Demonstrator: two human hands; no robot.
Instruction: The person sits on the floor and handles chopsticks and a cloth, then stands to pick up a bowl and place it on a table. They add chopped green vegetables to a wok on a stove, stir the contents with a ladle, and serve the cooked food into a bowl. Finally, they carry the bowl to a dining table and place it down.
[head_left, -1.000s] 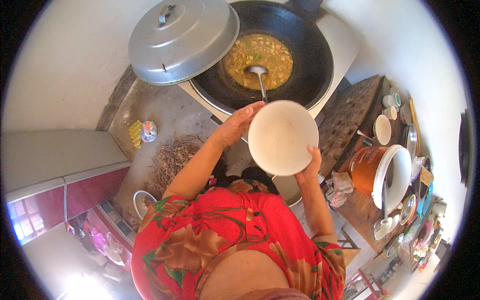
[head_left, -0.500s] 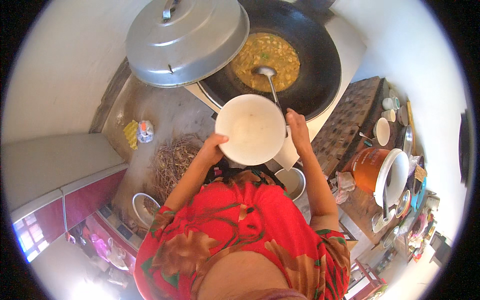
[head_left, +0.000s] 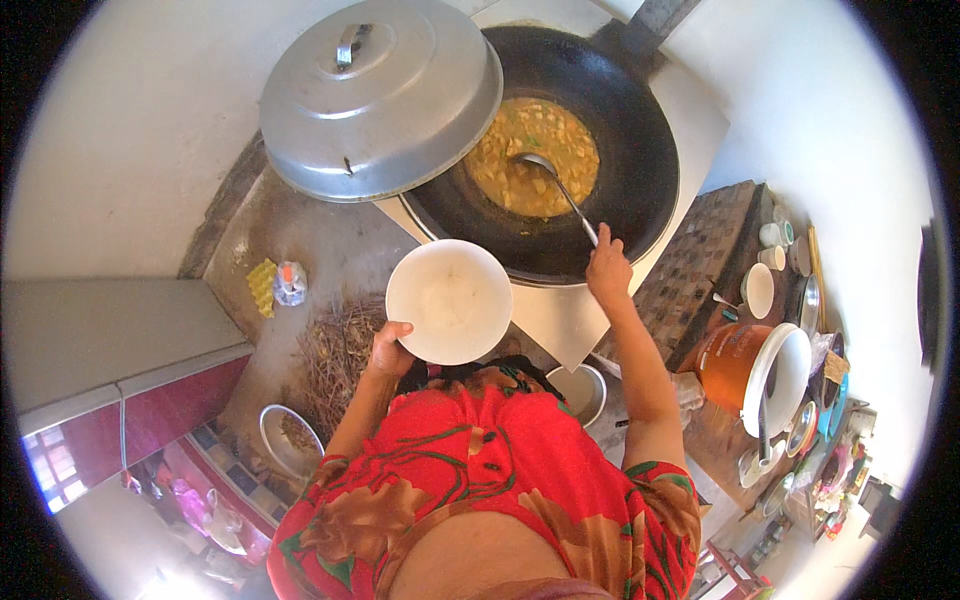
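Observation:
My left hand (head_left: pixel 390 348) grips the rim of a white bowl (head_left: pixel 449 300), thumb over its edge. No food shows inside the bowl, which is in front of my body, short of the wok. My right hand (head_left: pixel 607 268) is closed round the handle of a metal ladle (head_left: pixel 560 190). The ladle's head dips into a yellow-brown stew (head_left: pixel 530 150) with chunks and green bits, at the bottom of a big black wok (head_left: pixel 640 150). A large domed metal lid (head_left: pixel 385 100) rests over the wok's left side, tilted, its handle on top.
Dry twigs (head_left: pixel 340 370) lie on the floor below the stove, left of my body. At right, an orange bucket (head_left: pixel 725 368) with a white rim stands among bowls and dishes. A metal basin (head_left: pixel 580 392) is low by my right side. A tiled ledge (head_left: pixel 690 260) runs right of the stove.
The white bowl has come left and nearer my body, away from the wok. My right hand has shifted slightly right and nearer, and the ladle handle now slants more to the right.

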